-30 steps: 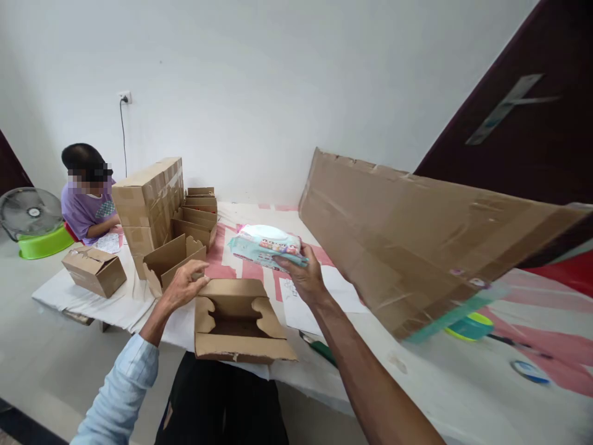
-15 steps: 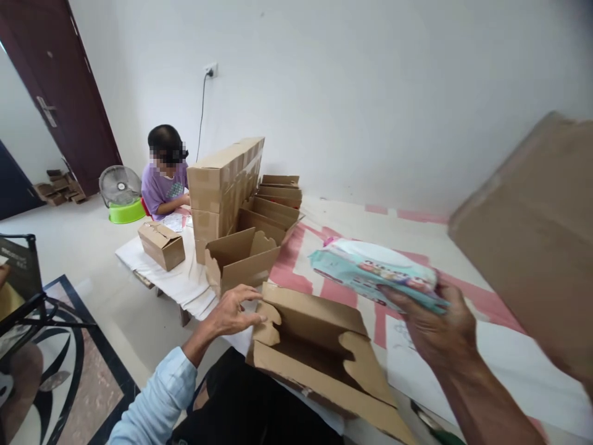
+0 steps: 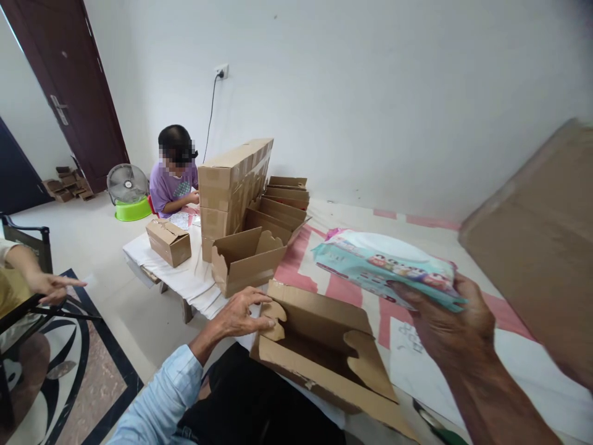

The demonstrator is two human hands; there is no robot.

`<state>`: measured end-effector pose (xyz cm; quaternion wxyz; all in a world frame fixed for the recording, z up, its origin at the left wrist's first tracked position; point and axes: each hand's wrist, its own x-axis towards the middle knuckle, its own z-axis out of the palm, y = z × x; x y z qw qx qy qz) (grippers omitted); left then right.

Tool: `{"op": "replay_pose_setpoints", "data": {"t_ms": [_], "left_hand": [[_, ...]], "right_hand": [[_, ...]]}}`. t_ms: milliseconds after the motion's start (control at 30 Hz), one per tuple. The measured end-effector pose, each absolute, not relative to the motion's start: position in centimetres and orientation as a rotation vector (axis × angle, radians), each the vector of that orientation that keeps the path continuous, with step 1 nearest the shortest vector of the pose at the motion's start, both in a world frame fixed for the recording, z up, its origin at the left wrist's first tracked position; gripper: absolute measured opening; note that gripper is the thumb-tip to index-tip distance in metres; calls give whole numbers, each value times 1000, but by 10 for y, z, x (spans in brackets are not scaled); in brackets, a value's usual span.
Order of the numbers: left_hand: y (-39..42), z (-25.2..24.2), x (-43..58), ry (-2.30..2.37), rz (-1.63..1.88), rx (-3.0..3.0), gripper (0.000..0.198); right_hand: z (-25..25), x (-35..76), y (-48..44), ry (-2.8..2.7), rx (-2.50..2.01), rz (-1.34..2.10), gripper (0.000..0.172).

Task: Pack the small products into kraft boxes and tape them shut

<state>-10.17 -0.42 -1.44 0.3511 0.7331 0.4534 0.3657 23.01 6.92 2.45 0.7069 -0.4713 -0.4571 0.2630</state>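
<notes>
An open cardboard box [image 3: 319, 389] stands in front of me at the table's near edge, its flaps raised. My left hand [image 3: 243, 314] grips the box's left end flap, the thumb on the flap and the fingers behind it. In my right hand [image 3: 456, 321] is a teal and white pack of wet wipes [image 3: 386, 266] with a row of printed cartoon figures. I hold it by its right end, tilted, above the table just beyond the box's right side. The thumb lies along the pack's near face.
Several open boxes [image 3: 250, 256] and a stack of closed ones [image 3: 215, 201] stand left; a smaller box [image 3: 168, 242] lies nearer the corner. A large carton [image 3: 537, 247] rises at right. One person [image 3: 171, 185] sits behind the stack; another person's hand [image 3: 50, 285] points from the left.
The pack of wet wipes has moved slightly right and up with my right hand. My left hand stays on the flap. Another person's pointing hand has appeared at the left.
</notes>
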Motion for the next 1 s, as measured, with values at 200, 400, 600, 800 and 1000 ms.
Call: {"op": "replay_pose_setpoints", "data": {"t_ms": [200,400,600,800,1000], "left_hand": [[-6,-12,-102,1148,940,1918,63],[-8,-7,-102,1139,913,1951,61],[-13,-7,-101,1145,887,1957,55],[-15,-9,-113,1031,788,1941,90],[3,-22,-113,915,654,1948,122]], "right_hand": [[46,223,58,-996,-969,682,76],[52,228,53,-940,-936,673,86],[38,244,58,-994,-985,625,84],[3,249,101,-1086,-1153,612,77],[-45,231,167,-1285,-1215,703,89]]}}
